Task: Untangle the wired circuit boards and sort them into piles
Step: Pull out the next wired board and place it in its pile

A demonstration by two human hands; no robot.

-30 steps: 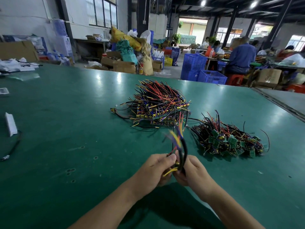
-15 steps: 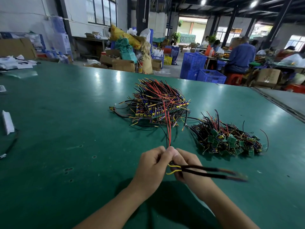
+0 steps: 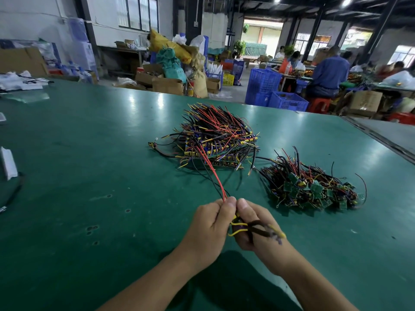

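Left hand (image 3: 208, 230) and right hand (image 3: 261, 242) pinch one wired board (image 3: 239, 226) trailing red, black, yellow leads

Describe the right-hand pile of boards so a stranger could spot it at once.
Two wire heaps lie on the big green table. It is the flatter pile nearest the right hand. Unlike the taller stacked heap, it shows loose green boards.

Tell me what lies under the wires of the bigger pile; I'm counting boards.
Stacked boards show at the near edge of the bigger pile, beneath red, black and yellow wires. The wires cover the rest; no count possible.
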